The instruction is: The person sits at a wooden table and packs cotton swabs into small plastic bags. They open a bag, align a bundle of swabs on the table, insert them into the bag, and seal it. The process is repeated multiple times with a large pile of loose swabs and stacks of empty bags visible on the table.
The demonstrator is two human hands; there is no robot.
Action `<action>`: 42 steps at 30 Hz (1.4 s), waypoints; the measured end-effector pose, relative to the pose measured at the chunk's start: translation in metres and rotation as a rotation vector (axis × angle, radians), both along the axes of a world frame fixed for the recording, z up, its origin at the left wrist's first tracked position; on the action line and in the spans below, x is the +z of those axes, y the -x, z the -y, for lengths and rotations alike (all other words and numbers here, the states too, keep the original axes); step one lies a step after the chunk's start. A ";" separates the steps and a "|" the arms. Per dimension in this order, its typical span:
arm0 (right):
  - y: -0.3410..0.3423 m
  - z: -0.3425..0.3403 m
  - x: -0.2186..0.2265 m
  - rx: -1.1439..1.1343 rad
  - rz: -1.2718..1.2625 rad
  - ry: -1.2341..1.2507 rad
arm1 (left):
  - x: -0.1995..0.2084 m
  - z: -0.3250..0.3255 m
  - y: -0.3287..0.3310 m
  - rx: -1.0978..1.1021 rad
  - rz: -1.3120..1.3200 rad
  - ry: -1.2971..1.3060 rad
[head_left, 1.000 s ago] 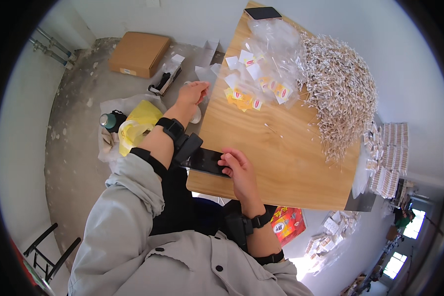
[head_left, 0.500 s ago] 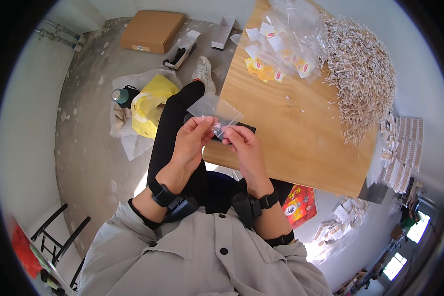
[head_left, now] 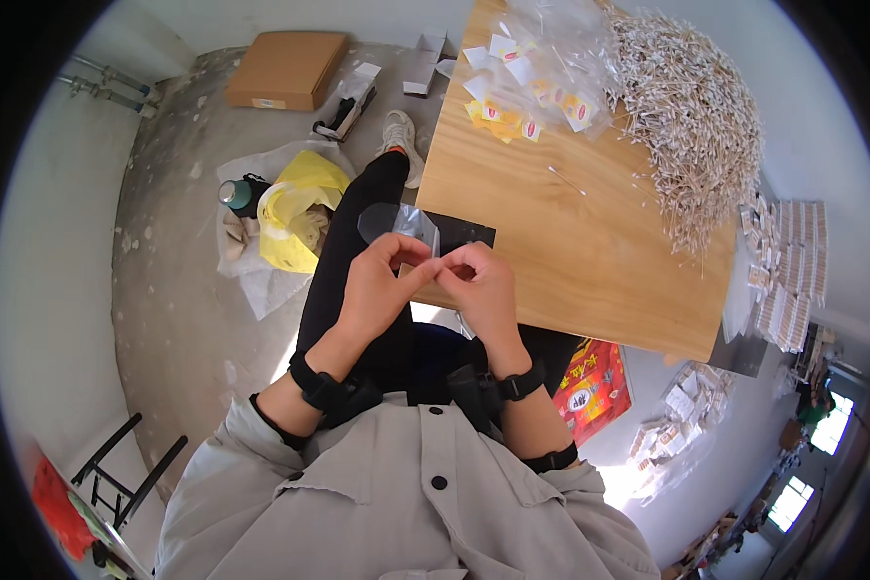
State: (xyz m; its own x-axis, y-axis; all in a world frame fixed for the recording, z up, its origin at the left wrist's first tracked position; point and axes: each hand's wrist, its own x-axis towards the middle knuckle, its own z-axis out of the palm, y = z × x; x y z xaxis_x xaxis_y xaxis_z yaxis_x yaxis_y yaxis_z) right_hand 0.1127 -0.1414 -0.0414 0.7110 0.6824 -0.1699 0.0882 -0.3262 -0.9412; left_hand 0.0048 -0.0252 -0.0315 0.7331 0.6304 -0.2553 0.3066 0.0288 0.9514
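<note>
Above the near left corner of the wooden table (head_left: 590,261), both my hands pinch a small clear plastic bag (head_left: 408,222). My left hand (head_left: 382,290) closes thumb and fingers on its near edge. Fingertips of my right hand (head_left: 483,290) are pressed together on the same edge, touching the left fingertips. The bag points away from me, and its gripped edge is partly hidden by my fingers. A single cotton swab (head_left: 566,181) lies alone on the tabletop, beyond my right hand. Farther off are loose clear bags (head_left: 556,39) and small white-and-yellow cards (head_left: 498,121).
A big heap of cotton swabs (head_left: 691,126) covers the table's far right. Stacked swab packs (head_left: 793,261) stand past the right edge. On the floor at left lie a yellow bag (head_left: 290,213), a green bottle (head_left: 233,193) and a cardboard box (head_left: 288,72). A dark panel (head_left: 472,232) shows behind my hands.
My hands have come closer together, fingertips now meeting at the bag's edge. The bag, spread flat before, is now narrower and more upright. The view has shifted slightly.
</note>
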 end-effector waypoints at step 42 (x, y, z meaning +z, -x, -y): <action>-0.007 0.000 0.020 0.203 -0.313 -0.161 | 0.010 -0.022 0.013 -0.224 0.141 -0.034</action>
